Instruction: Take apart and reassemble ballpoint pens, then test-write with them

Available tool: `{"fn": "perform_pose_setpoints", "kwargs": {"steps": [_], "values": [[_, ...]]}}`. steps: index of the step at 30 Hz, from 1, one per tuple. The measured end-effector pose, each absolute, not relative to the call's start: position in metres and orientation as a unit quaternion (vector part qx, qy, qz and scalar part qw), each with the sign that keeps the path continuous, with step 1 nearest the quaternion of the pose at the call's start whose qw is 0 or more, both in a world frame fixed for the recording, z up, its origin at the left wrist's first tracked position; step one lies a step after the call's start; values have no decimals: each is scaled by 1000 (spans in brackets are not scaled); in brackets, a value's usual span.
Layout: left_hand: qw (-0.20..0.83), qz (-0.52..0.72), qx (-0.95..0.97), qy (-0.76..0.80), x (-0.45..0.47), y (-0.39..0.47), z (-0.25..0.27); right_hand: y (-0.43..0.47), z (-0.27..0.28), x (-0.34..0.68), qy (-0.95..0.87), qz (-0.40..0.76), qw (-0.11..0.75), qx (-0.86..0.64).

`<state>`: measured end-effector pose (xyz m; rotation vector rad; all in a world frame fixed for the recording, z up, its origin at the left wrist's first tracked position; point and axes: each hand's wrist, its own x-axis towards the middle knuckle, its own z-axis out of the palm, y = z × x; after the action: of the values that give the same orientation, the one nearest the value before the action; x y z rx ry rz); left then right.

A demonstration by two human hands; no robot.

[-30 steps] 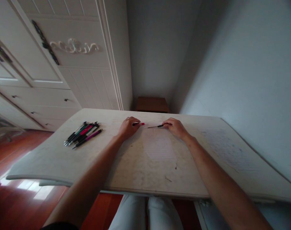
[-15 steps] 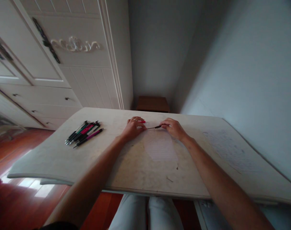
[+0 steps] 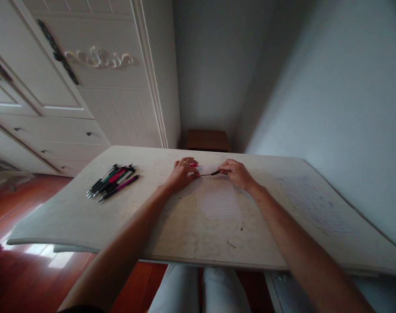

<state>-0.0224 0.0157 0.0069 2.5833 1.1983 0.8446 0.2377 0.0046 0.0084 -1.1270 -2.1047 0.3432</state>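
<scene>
Above the far end of a lined paper sheet (image 3: 219, 202), both hands meet at one slim pen. My right hand (image 3: 237, 174) grips the pen (image 3: 215, 173), whose black grip end points left. From that end a thin dark rod, like a pen refill (image 3: 205, 174), runs to my left hand (image 3: 185, 174). The left thumb and a finger are closed on the rod's tip. A small red pen part (image 3: 193, 165) shows by the left fingers; I cannot tell whether it is held or lying there.
On the left of the white table (image 3: 70, 221) lies a pile of several pens (image 3: 113, 181). A scribbled sheet (image 3: 312, 202) is at the right by the wall. Small dark scraps (image 3: 231, 244) lie near the front edge. A white wardrobe (image 3: 119, 108) stands behind left.
Hardly anything differs: the view has shifted slightly, and both hands keep the same hold on the pen and the thin rod.
</scene>
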Motion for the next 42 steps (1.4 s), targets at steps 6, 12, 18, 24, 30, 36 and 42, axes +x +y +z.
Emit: {"fn": "perform_pose_setpoints", "kwargs": {"steps": [6,12,18,24,30,36,42], "values": [[71,276,878,384,-22,14,8,6,10,241,-825,132,347,-425],[64,272,877,392,-27,14,13,10,7,252,-832,112,339,-425],[53,276,870,405,-32,17,14,14,2,257,-817,104,346,-449],[44,278,866,413,-32,18,13,12,4,255,-808,97,362,-454],[64,289,860,417,-29,15,13,5,13,249,-798,104,366,-467],[80,299,863,399,-27,16,9,-1,17,240,-768,159,400,-474],[86,327,860,382,-22,13,11,-7,18,229,-705,224,452,-498]]}}
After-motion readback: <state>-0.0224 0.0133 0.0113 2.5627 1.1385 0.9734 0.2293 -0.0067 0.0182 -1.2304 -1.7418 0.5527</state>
